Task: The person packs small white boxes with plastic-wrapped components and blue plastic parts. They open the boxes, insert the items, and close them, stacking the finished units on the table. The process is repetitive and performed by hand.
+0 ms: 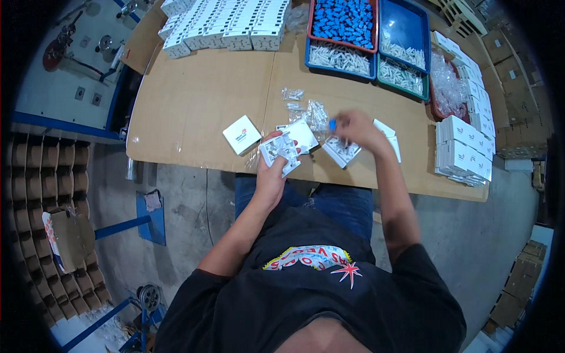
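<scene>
1. Over the near edge of the cardboard-covered table (200, 100): left hand (272, 170) gripping a white plastic housing (281, 152), fingers closed around its lower half, open face of the part turned upward.
2. Just right of that: right hand (355, 127) pinching a small blue piece (332, 124) between fingertips, hovering above a second white housing (341, 150) lying on the table.
3. Lying just left of the left hand: a small white box (242, 135), flat on the table, not touched.
4. Resting between the hands and the trays: several small clear bags (306, 109), scattered loosely.
5. Standing at the far edge: a red-rimmed tray of blue pieces (344, 22), stacked on a blue tray of white parts (339, 59); beside them a further blue tray (405, 29) over a green one (403, 76).
6. Sitting at the far left corner: rows of white boxes (226, 23); stacked at the right edge, more white boxes (464, 150).
7. Showing at the lower edge: dark printed shirt (312, 288) and blue jeans (329, 203).
</scene>
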`<state>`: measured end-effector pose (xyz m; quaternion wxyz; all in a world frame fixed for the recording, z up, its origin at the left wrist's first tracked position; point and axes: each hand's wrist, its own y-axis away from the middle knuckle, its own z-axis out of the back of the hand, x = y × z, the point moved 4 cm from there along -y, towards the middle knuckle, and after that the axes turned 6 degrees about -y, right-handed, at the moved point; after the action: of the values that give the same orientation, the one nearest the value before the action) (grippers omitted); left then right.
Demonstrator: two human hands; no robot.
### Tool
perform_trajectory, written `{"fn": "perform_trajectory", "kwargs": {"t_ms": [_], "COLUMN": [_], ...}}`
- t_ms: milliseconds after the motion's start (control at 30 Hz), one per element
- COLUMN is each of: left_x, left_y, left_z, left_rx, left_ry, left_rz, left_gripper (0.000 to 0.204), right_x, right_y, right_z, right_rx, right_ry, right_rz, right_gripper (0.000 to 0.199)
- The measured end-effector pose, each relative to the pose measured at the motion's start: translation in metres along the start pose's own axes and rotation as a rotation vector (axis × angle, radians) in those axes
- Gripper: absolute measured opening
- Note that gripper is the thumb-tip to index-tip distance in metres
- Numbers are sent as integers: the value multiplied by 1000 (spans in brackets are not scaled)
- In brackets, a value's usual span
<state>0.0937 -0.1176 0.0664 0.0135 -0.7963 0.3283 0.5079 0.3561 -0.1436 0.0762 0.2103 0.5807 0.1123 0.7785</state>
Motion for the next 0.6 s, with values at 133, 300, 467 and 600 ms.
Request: {"fn": "perform_trajectory", "kwargs": {"t_ms": [133,300,467,600], "left_x": [12,10,21,29], "left_y": [0,5,6,6], "left_z": [5,10,12,6], "left_rx": [25,26,22,49], "left_ry": [-21,20,109,46], "left_rz": [18,66,97,115], "left_gripper": [59,63,49,46], "right_x": [93,84,24,12], "right_y": [-24,-18,47,63], "right_z": [68,17,-113,-123], "right_rx": [-683,-483,-17,-127], "right_ry": [-256,32,-1,-49], "right_rz": [486,537,435,359], "right_gripper": [41,27,21,20]}}
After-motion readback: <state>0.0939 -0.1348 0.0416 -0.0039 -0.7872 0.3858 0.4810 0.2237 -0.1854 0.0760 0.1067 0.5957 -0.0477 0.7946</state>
